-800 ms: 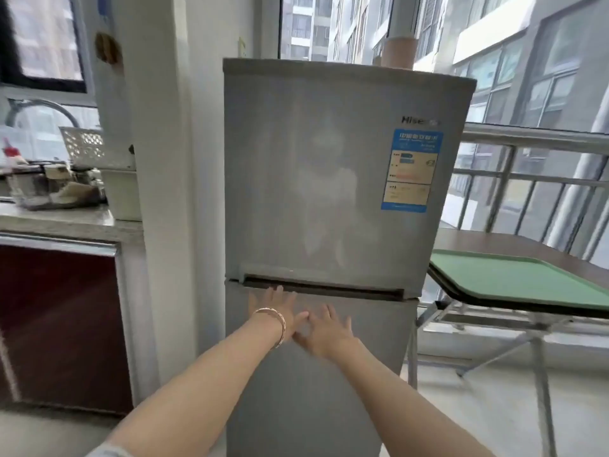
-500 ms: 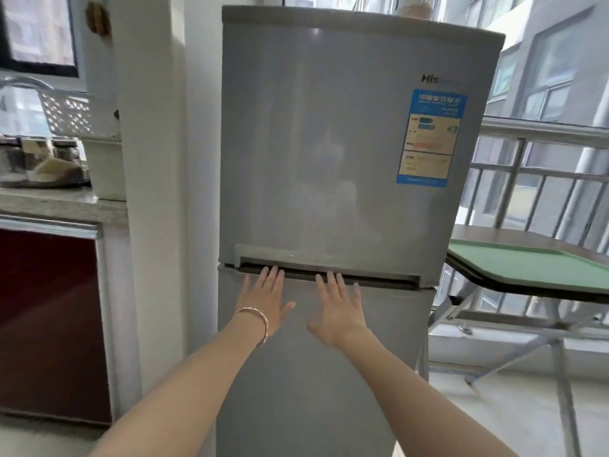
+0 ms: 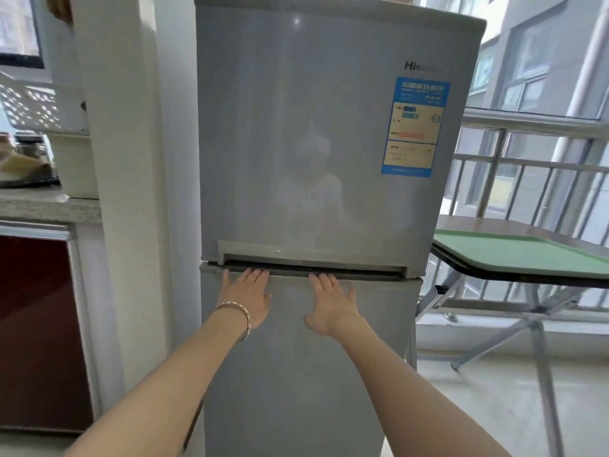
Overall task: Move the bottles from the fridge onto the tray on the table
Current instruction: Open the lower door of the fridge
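A silver two-door fridge [image 3: 329, 143] stands straight ahead with both doors closed, so no bottles show. My left hand [image 3: 245, 296], a bracelet on its wrist, lies flat on the top of the lower door, fingertips in the dark handle slot [image 3: 313, 270] between the doors. My right hand [image 3: 331, 301] lies flat beside it, fingertips in the same slot. Both hands hold nothing. A green tray [image 3: 524, 253] lies on a brown folding table [image 3: 494, 225] to the right of the fridge.
A white wall pillar [image 3: 131, 192] flanks the fridge on the left, with a stone counter [image 3: 46, 206], a white basket [image 3: 36, 107] and a dark red cabinet [image 3: 36, 324] beyond. A metal balcony railing [image 3: 534, 166] runs behind the table.
The view has closed in on the fridge. Both hands moved up the lower door and spread apart, and their fingertips now reach the handle slot.
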Demonstrator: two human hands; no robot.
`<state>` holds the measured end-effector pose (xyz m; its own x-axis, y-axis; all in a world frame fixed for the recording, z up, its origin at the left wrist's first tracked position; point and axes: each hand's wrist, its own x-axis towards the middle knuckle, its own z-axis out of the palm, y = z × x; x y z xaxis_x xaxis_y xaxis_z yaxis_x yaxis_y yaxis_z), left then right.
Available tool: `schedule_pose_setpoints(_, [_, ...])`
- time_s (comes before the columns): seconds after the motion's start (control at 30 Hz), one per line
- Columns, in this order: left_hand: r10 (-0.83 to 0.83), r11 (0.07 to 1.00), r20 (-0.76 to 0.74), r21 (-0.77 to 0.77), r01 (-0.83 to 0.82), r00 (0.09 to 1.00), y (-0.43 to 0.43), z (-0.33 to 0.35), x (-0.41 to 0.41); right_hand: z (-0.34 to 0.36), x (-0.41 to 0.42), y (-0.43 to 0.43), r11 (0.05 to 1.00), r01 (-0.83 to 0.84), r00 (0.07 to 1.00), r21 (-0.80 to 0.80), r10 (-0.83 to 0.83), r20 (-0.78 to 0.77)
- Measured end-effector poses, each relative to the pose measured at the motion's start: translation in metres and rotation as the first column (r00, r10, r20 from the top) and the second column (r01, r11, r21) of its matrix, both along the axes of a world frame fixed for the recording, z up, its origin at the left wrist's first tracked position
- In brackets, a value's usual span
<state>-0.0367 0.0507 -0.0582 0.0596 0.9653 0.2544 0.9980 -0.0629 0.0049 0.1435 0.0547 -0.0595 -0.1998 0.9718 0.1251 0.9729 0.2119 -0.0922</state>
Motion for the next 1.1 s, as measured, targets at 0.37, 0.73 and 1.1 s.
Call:
schedule_pose_setpoints(0.37, [-0.199,0.979,0.083,-0.036,0.202,0.977,-0.030,0.042,0.013,0.019,0.009,-0.056,0.943,0.091,0.996,0.321,-0.089,-0.023])
schedule_pose_setpoints(0.73, [-0.405,0.894,0.045,-0.192,0.406,0.913,-0.028,0.040,0.113,0.036,0.071,-0.104,0.911,0.388,0.921,0.139,-0.381,-0.076])
schedule_pose_setpoints(1.1, [-0.613,0.778,-0.026,-0.194,0.598,0.790,-0.056,0.027,0.255,0.014,0.153,-0.139,0.777,0.624,0.773,-0.077,-0.600,0.209])
